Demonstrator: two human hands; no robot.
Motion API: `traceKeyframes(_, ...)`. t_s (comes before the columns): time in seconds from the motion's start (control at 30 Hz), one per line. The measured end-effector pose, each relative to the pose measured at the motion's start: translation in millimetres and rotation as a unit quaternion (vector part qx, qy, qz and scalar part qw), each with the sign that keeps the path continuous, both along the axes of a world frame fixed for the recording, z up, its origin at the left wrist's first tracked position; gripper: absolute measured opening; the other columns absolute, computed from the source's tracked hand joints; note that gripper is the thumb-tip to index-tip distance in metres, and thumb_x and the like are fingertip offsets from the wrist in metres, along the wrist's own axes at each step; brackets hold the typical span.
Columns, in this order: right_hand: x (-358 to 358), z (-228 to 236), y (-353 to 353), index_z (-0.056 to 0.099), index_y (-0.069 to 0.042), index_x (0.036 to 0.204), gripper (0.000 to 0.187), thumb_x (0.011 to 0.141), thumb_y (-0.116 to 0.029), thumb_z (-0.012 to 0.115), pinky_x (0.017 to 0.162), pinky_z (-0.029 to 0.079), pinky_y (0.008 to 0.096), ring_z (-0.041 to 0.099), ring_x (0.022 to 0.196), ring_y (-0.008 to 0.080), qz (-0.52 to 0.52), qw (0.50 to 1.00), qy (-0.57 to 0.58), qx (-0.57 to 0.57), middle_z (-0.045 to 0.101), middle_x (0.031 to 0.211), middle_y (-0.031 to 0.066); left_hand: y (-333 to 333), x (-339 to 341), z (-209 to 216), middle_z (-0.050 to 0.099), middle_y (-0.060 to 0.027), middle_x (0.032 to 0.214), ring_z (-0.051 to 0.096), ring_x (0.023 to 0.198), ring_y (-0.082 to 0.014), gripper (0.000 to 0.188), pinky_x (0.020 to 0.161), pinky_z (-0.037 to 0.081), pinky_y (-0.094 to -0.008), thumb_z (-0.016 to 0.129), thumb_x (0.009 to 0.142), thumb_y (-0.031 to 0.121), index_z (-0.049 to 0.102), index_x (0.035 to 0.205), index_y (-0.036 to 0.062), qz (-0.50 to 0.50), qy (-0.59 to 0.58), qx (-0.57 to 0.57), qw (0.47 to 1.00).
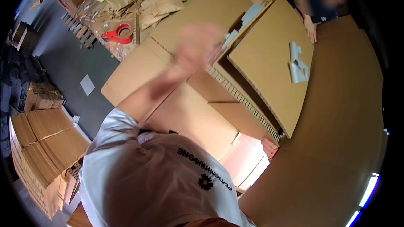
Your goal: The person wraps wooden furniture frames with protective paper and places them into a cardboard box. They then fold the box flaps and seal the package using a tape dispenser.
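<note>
My left hand (198, 46) is smeared by motion above a large brown cardboard sheet (219, 10), close to the left edge of a thick cardboard panel with a ribbed edge (248, 97). Whether its fingers are open or closed does not show. My right hand (269, 148) has its fingers bent round the near lower corner of that thick panel; its forearm is hidden behind a big upright cardboard flap (336, 113). On top lies a flat cardboard board (269, 54), slightly lifted along its left side, with pale grey torn strips (298, 65) on it.
At the far right a co-worker's hand (310, 29) rests on the board's edge. A red tape dispenser (119, 34) sits among cardboard scraps (162, 6) on the far left. Stacked flat cardboard (50, 138) stands at the near left; a white paper (87, 85) lies on the floor.
</note>
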State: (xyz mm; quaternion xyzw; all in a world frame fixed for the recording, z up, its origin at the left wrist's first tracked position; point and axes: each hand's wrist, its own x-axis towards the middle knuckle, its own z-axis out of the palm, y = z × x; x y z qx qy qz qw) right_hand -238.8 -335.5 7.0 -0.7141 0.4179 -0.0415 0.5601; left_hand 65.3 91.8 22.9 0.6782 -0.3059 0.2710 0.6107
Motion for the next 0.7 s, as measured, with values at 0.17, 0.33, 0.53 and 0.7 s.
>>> traceKeyframes(0.17, -17, -9, 17, 0.037, -0.007, 0.147, 0.069, 0.100, -0.057, 0.035, 0.076, 0.051, 0.0376, 0.059, 0.095, 0.0273, -0.046, 0.998, -0.007, -0.033, 0.055, 0.129, 0.0212, 119, 105, -151, 0.053, -0.0233, 0.134, 0.034, 0.137, -0.0448, 0.100, 0.111, 0.025, -0.0567, 0.068, 0.073, 0.069, 0.046, 0.136, -0.0048, 0.374, 0.281, 0.571, 0.675)
traceKeyframes(0.33, -71, -20, 45, 0.036, -0.006, 0.147, 0.070, 0.100, -0.058, 0.035, 0.078, 0.051, 0.0382, 0.059, 0.097, 0.0282, -0.121, 0.991, -0.005, -0.051, 0.055, 0.130, 0.0215, 101, 108, -165, 0.055, -0.0245, 0.132, 0.035, 0.136, -0.0462, 0.096, 0.108, 0.029, -0.0565, 0.072, 0.073, 0.064, 0.045, 0.134, -0.0056, 0.276, 0.348, 0.571, 0.691)
traceKeyframes(0.53, -101, -23, 67, 0.036, -0.005, 0.147, 0.071, 0.100, -0.059, 0.035, 0.080, 0.050, 0.0388, 0.059, 0.099, 0.0292, -0.158, 0.986, -0.002, -0.057, 0.054, 0.131, 0.0218, 108, 113, -182, 0.066, -0.0208, 0.112, 0.063, 0.100, -0.0406, 0.062, 0.087, 0.052, -0.0450, 0.074, 0.082, 0.035, 0.051, 0.128, -0.0004, 0.246, 0.321, 0.181, 0.896)
traceKeyframes(0.7, -120, -26, 77, 0.035, -0.004, 0.147, 0.073, 0.100, -0.059, 0.035, 0.082, 0.050, 0.0393, 0.059, 0.101, 0.0300, -0.173, 0.983, 0.002, -0.058, 0.054, 0.132, 0.0221, 63, 49, -54, 0.069, -0.0183, 0.108, 0.067, 0.098, -0.0339, 0.061, 0.086, 0.053, -0.0428, 0.070, 0.085, 0.021, 0.046, 0.138, 0.0035, 0.097, 0.263, 0.146, 0.949)
